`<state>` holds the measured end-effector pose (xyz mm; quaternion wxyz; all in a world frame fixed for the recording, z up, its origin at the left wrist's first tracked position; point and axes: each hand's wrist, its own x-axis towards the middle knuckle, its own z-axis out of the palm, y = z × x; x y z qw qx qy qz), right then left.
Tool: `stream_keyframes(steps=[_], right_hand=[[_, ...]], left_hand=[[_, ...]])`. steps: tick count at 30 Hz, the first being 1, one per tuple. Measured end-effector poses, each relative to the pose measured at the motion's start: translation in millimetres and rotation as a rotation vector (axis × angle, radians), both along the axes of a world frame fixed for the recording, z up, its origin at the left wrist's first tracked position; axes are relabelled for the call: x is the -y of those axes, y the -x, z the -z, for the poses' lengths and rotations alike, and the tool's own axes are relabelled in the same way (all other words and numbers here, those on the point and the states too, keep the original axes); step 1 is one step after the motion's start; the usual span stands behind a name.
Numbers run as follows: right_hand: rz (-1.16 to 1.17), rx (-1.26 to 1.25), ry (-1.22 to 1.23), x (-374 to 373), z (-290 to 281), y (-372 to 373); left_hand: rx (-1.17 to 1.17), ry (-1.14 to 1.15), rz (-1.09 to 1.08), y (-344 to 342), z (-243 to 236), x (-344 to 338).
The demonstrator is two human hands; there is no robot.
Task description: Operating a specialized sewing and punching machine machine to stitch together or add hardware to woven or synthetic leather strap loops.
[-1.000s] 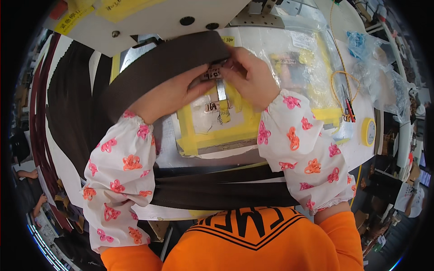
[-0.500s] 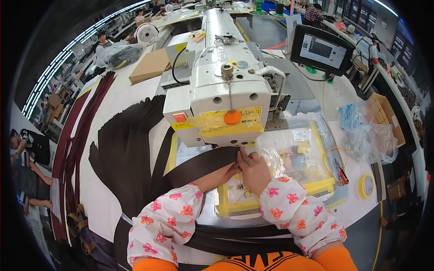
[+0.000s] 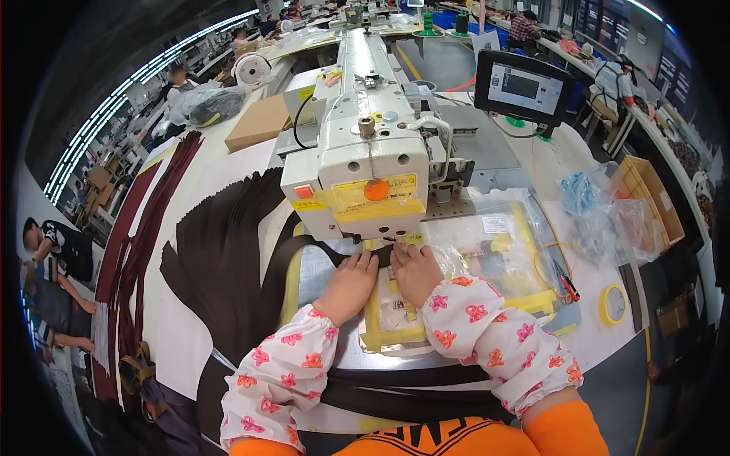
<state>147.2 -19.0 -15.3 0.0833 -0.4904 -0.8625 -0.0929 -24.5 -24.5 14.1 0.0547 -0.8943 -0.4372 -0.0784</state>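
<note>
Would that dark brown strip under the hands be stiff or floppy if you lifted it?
The dark brown strip would likely be floppy, since it bends in a loose curve. It also looks thin and flat, so it's probably light.

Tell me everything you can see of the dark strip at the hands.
The strip is dark brown, flat and matt, apparently woven fabric. It curves in from the left, then passes beneath the fingers of the left hand, reaching the right hand's fingertips in front of the white machine head. I can't make out either end.
</note>
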Motion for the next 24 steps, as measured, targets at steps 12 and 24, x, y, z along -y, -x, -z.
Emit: stream_keyframes(steps=[12, 24], right_hand=[[-0.200, -0.210, 0.130, -10, -12, -45], [-0.213, -0.427, -0.040, -4, 0, -41]], left_hand=[[0.314, 0.072, 0.278, -2, 12, -38], [0.484, 0.142, 0.178, -2, 19, -31]])
